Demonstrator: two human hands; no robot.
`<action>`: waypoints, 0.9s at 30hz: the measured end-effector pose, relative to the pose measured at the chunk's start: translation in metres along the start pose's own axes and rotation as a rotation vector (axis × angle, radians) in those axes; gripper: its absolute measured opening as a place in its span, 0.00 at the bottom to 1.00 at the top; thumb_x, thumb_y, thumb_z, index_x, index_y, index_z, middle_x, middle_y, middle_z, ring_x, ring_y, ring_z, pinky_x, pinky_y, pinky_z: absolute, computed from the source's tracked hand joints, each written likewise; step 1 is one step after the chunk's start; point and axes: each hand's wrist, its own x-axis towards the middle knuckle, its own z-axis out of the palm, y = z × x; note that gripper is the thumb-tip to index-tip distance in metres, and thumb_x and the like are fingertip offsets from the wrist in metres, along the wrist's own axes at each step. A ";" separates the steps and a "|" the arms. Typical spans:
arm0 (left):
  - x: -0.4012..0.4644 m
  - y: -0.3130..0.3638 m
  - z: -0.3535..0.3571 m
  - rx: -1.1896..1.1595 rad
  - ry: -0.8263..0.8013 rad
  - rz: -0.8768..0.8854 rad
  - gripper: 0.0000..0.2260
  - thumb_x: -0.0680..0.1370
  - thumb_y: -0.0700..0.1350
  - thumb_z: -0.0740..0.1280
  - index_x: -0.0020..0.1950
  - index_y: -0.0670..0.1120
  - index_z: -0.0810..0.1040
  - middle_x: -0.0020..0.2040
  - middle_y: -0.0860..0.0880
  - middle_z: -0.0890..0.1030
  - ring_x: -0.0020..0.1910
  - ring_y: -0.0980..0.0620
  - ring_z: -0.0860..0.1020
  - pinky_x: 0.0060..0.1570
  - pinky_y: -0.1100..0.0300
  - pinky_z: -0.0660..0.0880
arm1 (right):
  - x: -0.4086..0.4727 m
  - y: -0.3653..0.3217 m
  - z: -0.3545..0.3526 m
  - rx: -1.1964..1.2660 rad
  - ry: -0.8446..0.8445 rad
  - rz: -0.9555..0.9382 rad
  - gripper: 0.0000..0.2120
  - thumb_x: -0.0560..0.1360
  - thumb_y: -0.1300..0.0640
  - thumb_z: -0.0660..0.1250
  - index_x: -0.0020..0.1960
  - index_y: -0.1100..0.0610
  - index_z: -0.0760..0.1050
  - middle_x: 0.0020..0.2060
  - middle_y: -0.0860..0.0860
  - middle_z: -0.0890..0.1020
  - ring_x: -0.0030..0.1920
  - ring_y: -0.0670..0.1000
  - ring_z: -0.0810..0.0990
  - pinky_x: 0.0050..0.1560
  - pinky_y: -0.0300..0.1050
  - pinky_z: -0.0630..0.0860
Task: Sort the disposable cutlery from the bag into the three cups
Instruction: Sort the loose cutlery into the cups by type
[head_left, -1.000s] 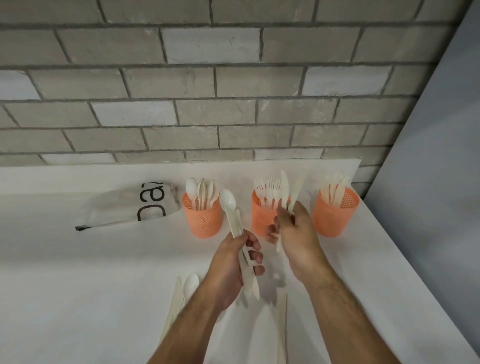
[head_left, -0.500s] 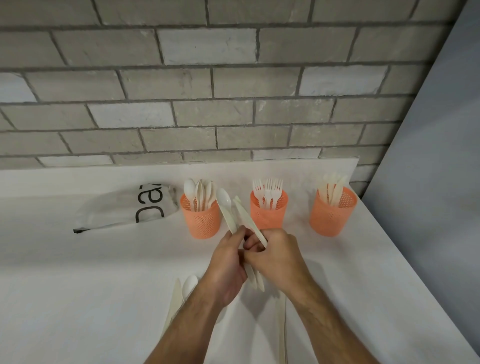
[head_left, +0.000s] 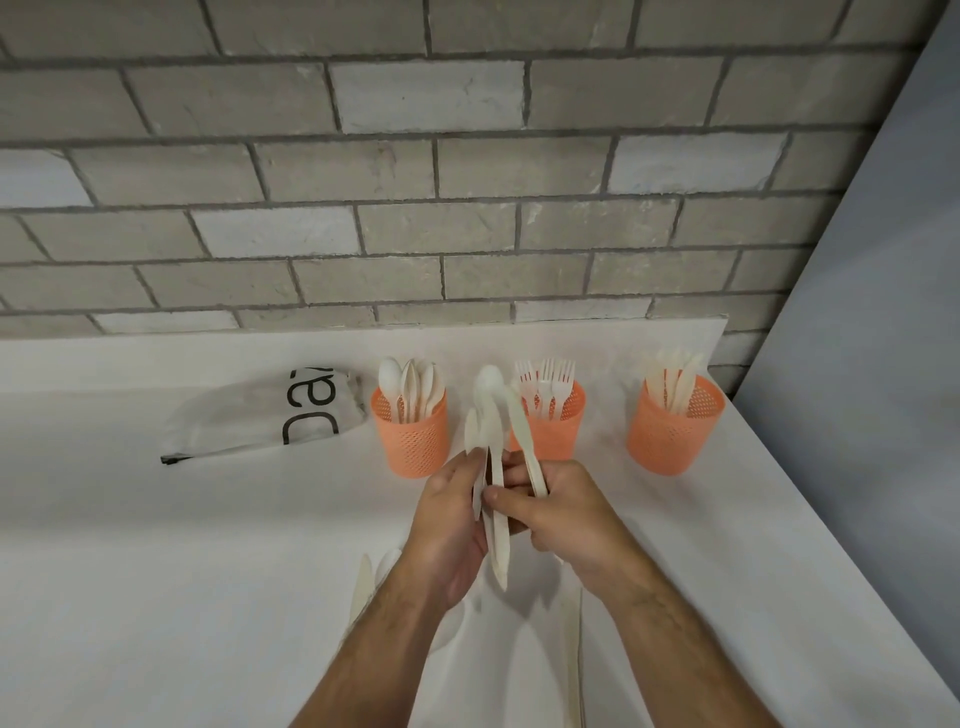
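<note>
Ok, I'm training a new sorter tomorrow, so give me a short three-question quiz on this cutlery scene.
1. True or false: the middle cup holds forks.
2. Which cup holds spoons? A) left cup B) right cup C) none
3. Fill in: the printed bag lies to the ___ of all three cups.

Key: 1 true. 2 A. 3 left.

Note: the left hand and right hand together grip a bundle of pale cutlery, a spoon bowl on top.
</note>
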 end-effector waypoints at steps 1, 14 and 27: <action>0.000 0.000 0.000 0.004 0.011 0.008 0.15 0.84 0.42 0.55 0.58 0.37 0.80 0.49 0.35 0.84 0.45 0.41 0.85 0.36 0.54 0.81 | 0.000 0.000 0.000 -0.028 -0.004 0.011 0.06 0.77 0.64 0.70 0.51 0.60 0.85 0.38 0.53 0.87 0.35 0.46 0.84 0.27 0.29 0.70; 0.010 -0.002 -0.022 0.753 -0.076 0.056 0.13 0.83 0.44 0.58 0.51 0.46 0.83 0.47 0.48 0.86 0.47 0.49 0.83 0.52 0.47 0.81 | 0.010 0.010 -0.006 -0.159 0.014 0.027 0.02 0.76 0.60 0.72 0.47 0.57 0.84 0.32 0.47 0.81 0.29 0.40 0.77 0.28 0.31 0.68; 0.043 0.051 -0.049 0.717 0.303 0.339 0.11 0.75 0.34 0.67 0.46 0.51 0.78 0.35 0.50 0.77 0.35 0.51 0.78 0.39 0.59 0.75 | 0.047 -0.029 -0.070 -0.286 0.329 -0.143 0.12 0.84 0.57 0.57 0.45 0.56 0.76 0.38 0.48 0.80 0.39 0.47 0.76 0.40 0.41 0.70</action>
